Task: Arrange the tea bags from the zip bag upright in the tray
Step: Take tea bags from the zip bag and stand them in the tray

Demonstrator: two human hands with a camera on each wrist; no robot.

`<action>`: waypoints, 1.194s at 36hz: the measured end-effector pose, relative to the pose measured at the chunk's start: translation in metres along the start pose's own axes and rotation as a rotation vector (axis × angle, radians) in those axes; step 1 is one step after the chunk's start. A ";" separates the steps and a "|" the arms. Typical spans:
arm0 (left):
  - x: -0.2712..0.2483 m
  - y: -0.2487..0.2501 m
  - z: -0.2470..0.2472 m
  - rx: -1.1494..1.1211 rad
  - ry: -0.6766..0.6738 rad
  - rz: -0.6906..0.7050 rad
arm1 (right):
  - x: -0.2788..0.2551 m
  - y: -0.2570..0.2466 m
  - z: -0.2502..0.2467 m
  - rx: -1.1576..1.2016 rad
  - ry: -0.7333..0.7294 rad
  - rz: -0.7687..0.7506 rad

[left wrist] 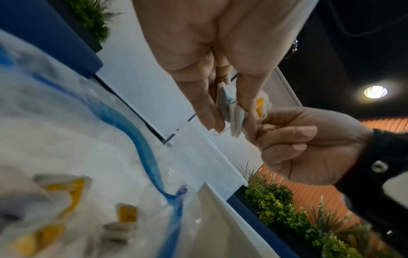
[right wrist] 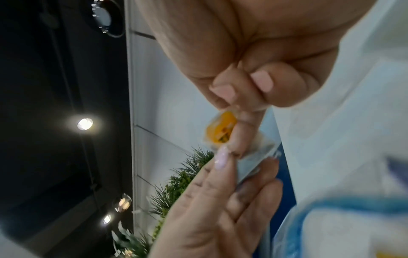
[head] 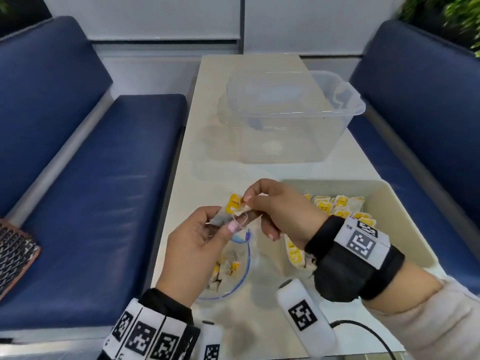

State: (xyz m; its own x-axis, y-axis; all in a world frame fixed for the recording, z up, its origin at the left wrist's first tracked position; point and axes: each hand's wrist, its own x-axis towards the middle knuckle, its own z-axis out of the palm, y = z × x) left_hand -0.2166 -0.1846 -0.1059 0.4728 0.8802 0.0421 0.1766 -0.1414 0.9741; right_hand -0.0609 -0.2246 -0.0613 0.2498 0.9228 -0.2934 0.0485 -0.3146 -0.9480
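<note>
Above the table both hands share one tea bag (head: 235,207) with a yellow tag. My left hand (head: 200,245) pinches its pale pouch (left wrist: 232,111) between thumb and fingers. My right hand (head: 279,209) pinches the yellow-tagged end (right wrist: 220,130) with thumb and forefinger. Under the hands lies the clear zip bag (head: 233,271) with a blue seal, holding several more tea bags (left wrist: 66,192). The beige tray (head: 405,229) sits to the right, with several yellow-tagged tea bags (head: 335,203) along its far side and left wall.
A clear plastic tub (head: 293,113) stands at the far end of the white table (head: 207,157). Blue benches (head: 85,190) flank the table. A white marker-tagged device (head: 304,313) with a black cable lies at the near edge.
</note>
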 end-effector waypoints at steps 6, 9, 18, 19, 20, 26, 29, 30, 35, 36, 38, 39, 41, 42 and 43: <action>0.010 0.004 0.019 -0.023 -0.060 -0.010 | -0.008 -0.005 -0.037 -0.575 0.091 -0.265; 0.015 0.008 0.031 0.023 -0.115 0.005 | -0.016 -0.015 -0.055 -0.770 0.073 -0.354; 0.025 0.032 0.075 0.107 -0.226 0.135 | -0.034 -0.032 -0.115 -1.121 -0.014 -0.485; 0.025 0.035 0.082 0.118 -0.236 0.146 | -0.037 -0.032 -0.121 -1.119 -0.024 -0.491; 0.025 0.036 0.088 0.116 -0.248 0.148 | -0.039 -0.031 -0.127 -1.124 -0.033 -0.496; 0.025 0.029 0.107 0.043 -0.291 0.084 | -0.048 -0.022 -0.152 -1.130 -0.061 -0.450; 0.027 0.021 0.105 0.006 -0.251 0.063 | -0.051 -0.016 -0.163 -1.155 -0.080 -0.365; 0.027 0.018 0.104 0.009 -0.245 0.057 | -0.050 -0.012 -0.166 -1.182 -0.088 -0.328; 0.024 0.016 0.101 -0.039 -0.233 0.033 | -0.045 0.016 -0.178 -1.334 -0.174 -0.119; 0.023 0.016 0.102 -0.054 -0.234 0.027 | -0.044 0.022 -0.178 -1.347 -0.202 -0.083; 0.021 0.016 0.102 -0.080 -0.224 0.018 | -0.041 0.033 -0.178 -1.377 -0.269 -0.015; 0.020 0.016 0.102 -0.091 -0.218 0.014 | -0.039 0.038 -0.177 -1.396 -0.306 0.019; 0.019 0.016 0.103 -0.114 -0.209 0.006 | -0.036 0.046 -0.174 -1.427 -0.371 0.061; 0.018 0.015 0.102 -0.125 -0.204 0.002 | -0.034 0.049 -0.171 -1.439 -0.400 0.070; 0.017 0.015 0.102 -0.132 -0.200 -0.001 | -0.033 0.052 -0.169 -1.450 -0.427 0.073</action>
State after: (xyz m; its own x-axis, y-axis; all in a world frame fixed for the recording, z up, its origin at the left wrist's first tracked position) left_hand -0.1179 -0.2180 -0.1134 0.6370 0.7708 0.0091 0.0686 -0.0684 0.9953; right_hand 0.0964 -0.3086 -0.0803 0.0153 0.8092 -0.5874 0.9955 -0.0674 -0.0669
